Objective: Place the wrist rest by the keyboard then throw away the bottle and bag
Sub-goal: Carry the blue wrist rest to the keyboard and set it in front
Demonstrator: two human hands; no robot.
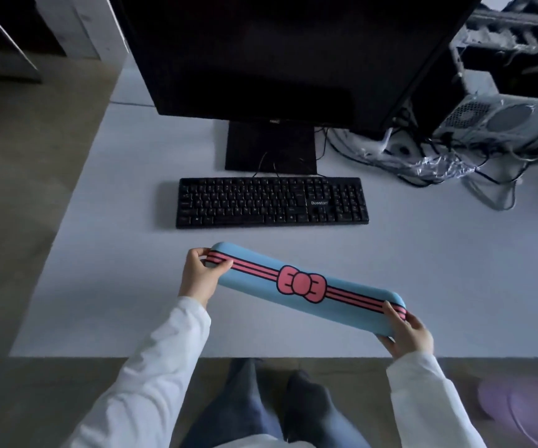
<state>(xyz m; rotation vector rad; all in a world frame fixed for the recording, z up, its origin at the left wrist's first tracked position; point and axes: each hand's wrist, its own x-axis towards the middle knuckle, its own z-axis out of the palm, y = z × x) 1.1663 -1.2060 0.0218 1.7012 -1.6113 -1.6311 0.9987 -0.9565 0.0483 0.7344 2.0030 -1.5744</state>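
Observation:
A long blue wrist rest [306, 287] with pink stripes and a pink bow is held above the white table [106, 286], tilted with its right end nearer me. My left hand [201, 274] grips its left end and my right hand [408, 334] grips its right end. The black keyboard [272, 202] lies flat farther back, a gap of bare table between it and the rest. No bottle or bag shows clearly in view.
A black monitor [277, 56] on its stand [270, 147] rises behind the keyboard. Tangled cables [422, 163] and a computer case [503, 124] crowd the back right. A purple round object [526, 409] sits on the floor at lower right.

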